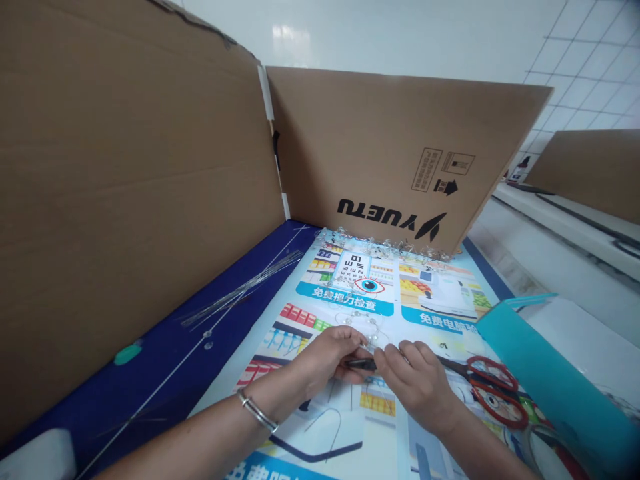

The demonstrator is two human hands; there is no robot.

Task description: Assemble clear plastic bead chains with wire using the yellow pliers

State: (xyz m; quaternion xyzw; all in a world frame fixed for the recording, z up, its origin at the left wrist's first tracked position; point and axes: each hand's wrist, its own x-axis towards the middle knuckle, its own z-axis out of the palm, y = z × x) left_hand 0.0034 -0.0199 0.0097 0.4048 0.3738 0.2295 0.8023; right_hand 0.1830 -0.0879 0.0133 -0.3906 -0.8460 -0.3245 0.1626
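Note:
My left hand (333, 357), with a silver bangle on its wrist, pinches a thin wire piece with clear beads (371, 340) over the printed poster. My right hand (415, 383) is closed around a dark tool that looks like pliers (363, 364); its dark tip points left toward my left fingers, and its handles are hidden in the hand. The wire piece loops up beyond my fingertips. Red-handled scissors (495, 383) lie just right of my right hand, blades toward it.
Cardboard panels (400, 147) wall off the left and back. Small clear beaded pieces (385, 250) line the back panel's foot. A bundle of thin wires (240, 290) lies on the blue cloth at left. A teal box (560, 380) and a tape roll (545, 450) are at right.

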